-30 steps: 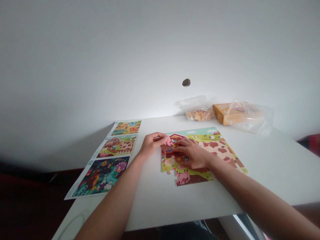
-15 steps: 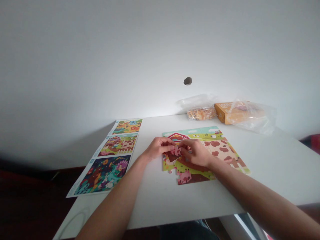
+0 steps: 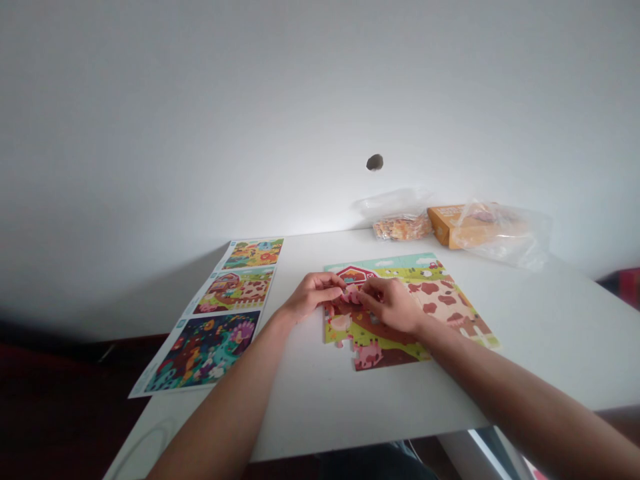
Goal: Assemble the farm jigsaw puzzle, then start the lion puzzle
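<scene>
Between my two hands is a puzzle piece (image 3: 351, 297) printed in pink and dark brown. My left hand (image 3: 316, 297) pinches its left side, and my right hand (image 3: 387, 301) pinches its right side. Both hands are above the left part of a farm jigsaw puzzle (image 3: 443, 300), which shows a red barn, a brown-spotted cow and a pink pig. The puzzle's lower left corner has a gap, with a knob sticking out at its edge. My fingers and right forearm hide part of the puzzle.
A sheet with several printed pictures (image 3: 215, 343) lies at the left of the white table (image 3: 300, 413). Toward the wall are a clear bag of loose pieces (image 3: 401, 228) and an orange box (image 3: 443, 227) beside clear plastic wrap (image 3: 525, 233). The wall has a round hole (image 3: 375, 162).
The puzzle piece has been tilted up between my fingers, so less of its printed face shows. More of the puzzle beneath it is visible. Both hands stay nearly in place.
</scene>
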`<action>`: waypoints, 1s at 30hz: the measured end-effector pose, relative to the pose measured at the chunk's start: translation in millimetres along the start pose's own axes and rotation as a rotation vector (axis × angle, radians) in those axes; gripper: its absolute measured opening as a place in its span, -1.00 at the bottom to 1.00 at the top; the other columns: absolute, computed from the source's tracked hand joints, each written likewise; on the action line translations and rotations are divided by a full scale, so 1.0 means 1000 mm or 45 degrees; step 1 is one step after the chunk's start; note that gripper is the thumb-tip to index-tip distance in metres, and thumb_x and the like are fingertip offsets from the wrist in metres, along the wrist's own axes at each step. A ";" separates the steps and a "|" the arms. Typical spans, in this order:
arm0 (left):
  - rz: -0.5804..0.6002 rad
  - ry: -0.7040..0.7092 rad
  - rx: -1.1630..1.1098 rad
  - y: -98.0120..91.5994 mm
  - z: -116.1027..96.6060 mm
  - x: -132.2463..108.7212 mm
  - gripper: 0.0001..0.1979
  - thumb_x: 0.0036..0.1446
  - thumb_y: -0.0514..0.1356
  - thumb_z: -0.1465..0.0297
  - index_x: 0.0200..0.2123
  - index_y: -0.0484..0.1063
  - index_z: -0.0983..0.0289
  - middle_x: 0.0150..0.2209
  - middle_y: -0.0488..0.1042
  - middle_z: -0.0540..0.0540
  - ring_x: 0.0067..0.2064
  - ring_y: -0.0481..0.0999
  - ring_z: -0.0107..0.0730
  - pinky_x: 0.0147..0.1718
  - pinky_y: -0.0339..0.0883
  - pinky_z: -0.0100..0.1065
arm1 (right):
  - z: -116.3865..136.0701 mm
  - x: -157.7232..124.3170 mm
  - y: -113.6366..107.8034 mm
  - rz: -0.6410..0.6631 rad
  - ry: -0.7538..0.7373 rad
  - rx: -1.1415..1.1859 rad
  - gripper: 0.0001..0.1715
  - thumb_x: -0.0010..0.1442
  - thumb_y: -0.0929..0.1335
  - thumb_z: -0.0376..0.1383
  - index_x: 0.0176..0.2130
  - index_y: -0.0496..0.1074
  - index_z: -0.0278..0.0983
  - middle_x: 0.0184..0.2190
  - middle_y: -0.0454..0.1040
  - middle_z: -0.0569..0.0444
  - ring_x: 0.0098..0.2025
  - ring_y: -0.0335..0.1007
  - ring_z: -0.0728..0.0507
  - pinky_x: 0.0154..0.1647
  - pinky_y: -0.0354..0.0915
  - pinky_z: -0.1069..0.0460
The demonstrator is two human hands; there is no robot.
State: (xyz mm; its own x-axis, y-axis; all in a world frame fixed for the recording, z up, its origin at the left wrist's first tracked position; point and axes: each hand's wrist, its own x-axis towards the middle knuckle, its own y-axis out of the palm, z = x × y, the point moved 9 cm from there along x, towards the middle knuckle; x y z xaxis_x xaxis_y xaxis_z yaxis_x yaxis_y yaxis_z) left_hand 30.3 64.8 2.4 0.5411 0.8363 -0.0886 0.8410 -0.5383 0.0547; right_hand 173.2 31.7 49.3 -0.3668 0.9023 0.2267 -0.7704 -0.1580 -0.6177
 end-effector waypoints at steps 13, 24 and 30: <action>0.165 -0.048 0.232 0.007 -0.002 -0.007 -0.78 0.01 0.30 0.30 -0.42 0.49 0.37 -0.56 0.43 0.02 -0.62 0.32 -0.57 -0.65 0.18 -0.51 | 0.023 -0.013 0.028 0.365 -0.282 0.138 -0.77 0.21 0.35 -0.29 -0.11 0.50 -0.27 -0.36 0.55 0.10 -0.43 0.35 -0.01 -0.38 0.24 0.10; 0.062 -0.030 0.243 0.002 -0.004 -0.004 -0.79 0.04 0.26 0.30 -0.40 0.45 0.37 -0.61 0.36 -0.04 -0.67 0.24 -0.61 -0.69 0.05 -0.51 | 0.045 -0.020 0.041 0.483 -0.513 0.043 -0.80 0.16 0.36 -0.42 -0.17 0.53 -0.30 -0.21 0.59 -0.01 -0.17 0.48 -0.12 -0.06 0.33 0.00; 0.052 -0.040 0.243 0.001 -0.003 -0.004 -0.77 0.03 0.25 0.28 -0.40 0.45 0.36 -0.62 0.34 -0.05 -0.67 0.22 -0.60 -0.68 0.03 -0.51 | 0.042 -0.019 0.044 0.471 -0.483 0.055 -0.80 0.19 0.35 -0.41 -0.17 0.54 -0.29 -0.21 0.58 0.00 -0.17 0.48 -0.12 -0.05 0.33 -0.01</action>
State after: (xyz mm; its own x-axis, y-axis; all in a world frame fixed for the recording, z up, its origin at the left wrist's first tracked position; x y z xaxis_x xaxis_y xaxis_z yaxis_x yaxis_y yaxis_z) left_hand 29.2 61.5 6.3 0.5718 0.8114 -0.1210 0.8012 -0.5840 -0.1303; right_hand 124.5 -9.8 49.7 -0.7750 0.5756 0.2610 -0.5715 -0.4619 -0.6783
